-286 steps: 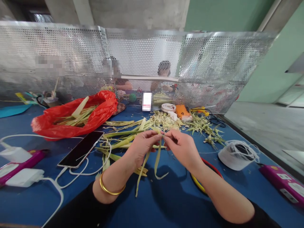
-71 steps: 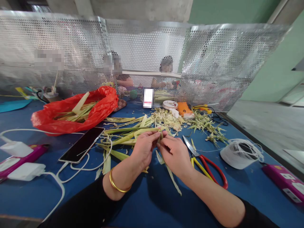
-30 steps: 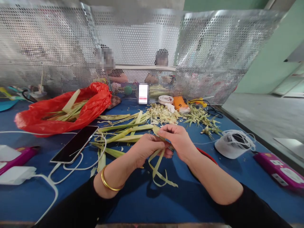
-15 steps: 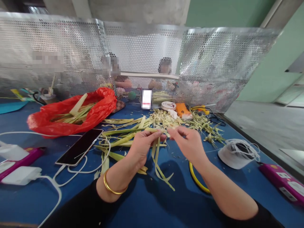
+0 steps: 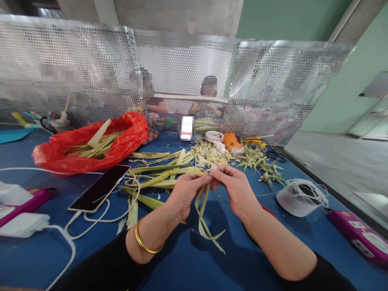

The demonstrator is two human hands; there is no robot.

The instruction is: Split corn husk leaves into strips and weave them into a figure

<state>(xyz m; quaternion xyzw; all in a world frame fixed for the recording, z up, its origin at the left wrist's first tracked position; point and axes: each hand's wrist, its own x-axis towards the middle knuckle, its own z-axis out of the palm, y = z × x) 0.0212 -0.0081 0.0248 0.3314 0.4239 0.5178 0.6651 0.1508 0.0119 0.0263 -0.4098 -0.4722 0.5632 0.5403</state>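
My left hand (image 5: pixel 187 192) is closed on pale green husk strips (image 5: pixel 202 218), whose long ends hang below the fingers over the blue table (image 5: pixel 224 266). Its thumb and fingertips meet those of my right hand (image 5: pixel 233 182), which pinches the same piece from the other side. The small part between the fingertips is mostly hidden. Left of the hands lie loose husk leaves (image 5: pixel 157 178). Just behind them is a heap of dried husk scraps (image 5: pixel 209 152), with small green knotted pieces (image 5: pixel 260 161) to its right.
A red plastic bag (image 5: pixel 81 161) of husks, a phone (image 5: pixel 100 190) and white cables are on the left. Tape (image 5: pixel 214 136), an orange packet (image 5: pixel 233 142), a thread spool (image 5: pixel 298 198) and a purple power strip (image 5: pixel 357 234) stand right. People sit behind the perforated screen (image 5: pixel 182 56).
My two hands have come together at the fingertips, the right one moving left. The hanging strips have shifted slightly down and right.
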